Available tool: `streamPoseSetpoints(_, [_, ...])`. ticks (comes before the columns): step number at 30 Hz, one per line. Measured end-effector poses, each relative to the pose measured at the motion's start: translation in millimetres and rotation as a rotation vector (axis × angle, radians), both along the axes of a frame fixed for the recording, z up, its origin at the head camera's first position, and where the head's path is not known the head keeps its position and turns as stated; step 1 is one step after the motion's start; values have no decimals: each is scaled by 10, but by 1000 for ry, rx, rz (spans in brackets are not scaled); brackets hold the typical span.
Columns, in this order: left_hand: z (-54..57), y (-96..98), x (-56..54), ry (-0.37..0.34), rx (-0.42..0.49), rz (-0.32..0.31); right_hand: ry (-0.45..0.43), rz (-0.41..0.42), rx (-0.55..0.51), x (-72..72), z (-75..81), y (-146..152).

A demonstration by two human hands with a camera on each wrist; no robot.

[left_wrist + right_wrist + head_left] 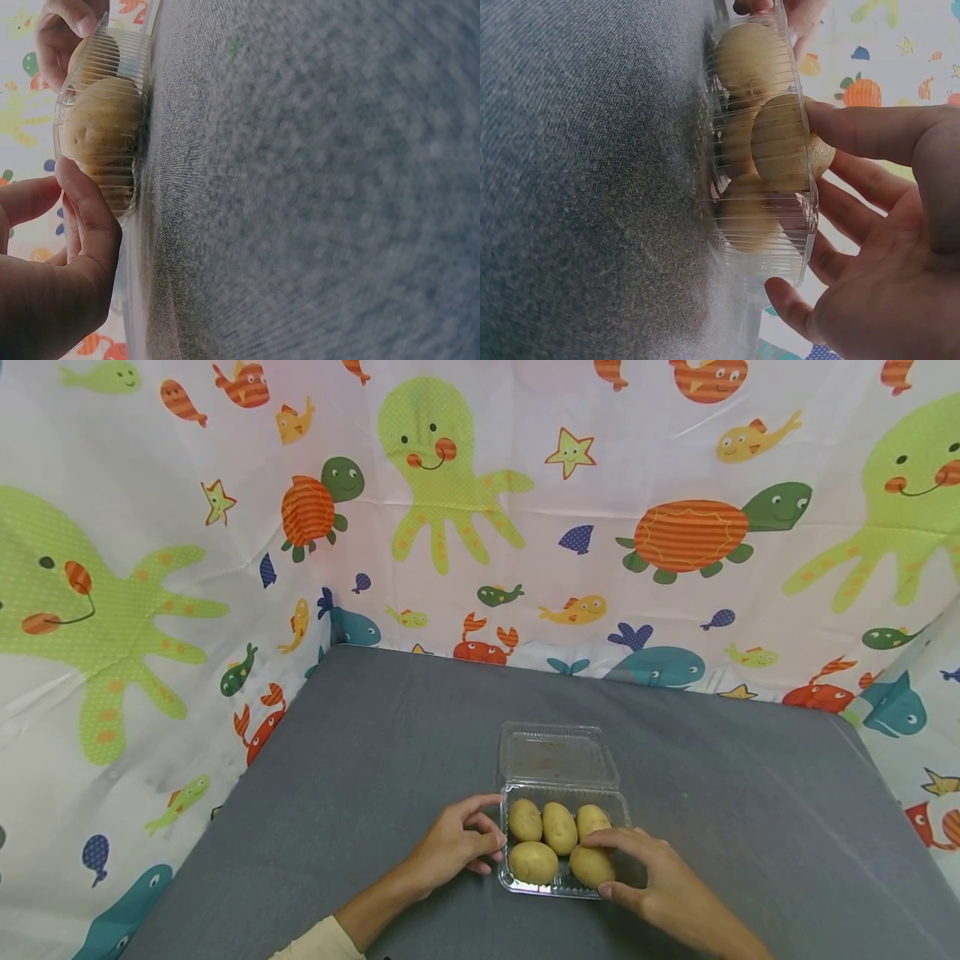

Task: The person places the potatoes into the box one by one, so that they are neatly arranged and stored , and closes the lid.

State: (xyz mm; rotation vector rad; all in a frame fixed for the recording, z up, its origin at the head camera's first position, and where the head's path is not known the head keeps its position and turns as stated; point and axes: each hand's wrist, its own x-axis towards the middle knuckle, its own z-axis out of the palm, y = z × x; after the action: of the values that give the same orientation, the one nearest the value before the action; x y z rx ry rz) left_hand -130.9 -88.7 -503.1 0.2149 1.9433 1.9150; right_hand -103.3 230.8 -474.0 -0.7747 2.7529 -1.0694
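A clear plastic clamshell container (504, 881) stands on the grey table with its lid (551, 756) folded back, away from me. Several potatoes (534, 862) lie in its base. At the front right corner my right hand (663, 881) grips a potato (592, 866) between thumb and fingers. This potato (784, 142) sits higher than the others in the right wrist view and pokes above the rim. My left hand (457, 843) holds the container's left rim, thumb and fingertips meeting at the edge (58, 154).
The grey tabletop (375, 735) spreads around the container on all sides. A white curtain (525, 610) printed with sea animals borders it at the back, left and right.
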Motion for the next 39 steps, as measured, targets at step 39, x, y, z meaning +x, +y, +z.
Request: streamPoseSetpoints(39, [-3,0,4,5,-8,-2,50,-10,-44,49,-43,41])
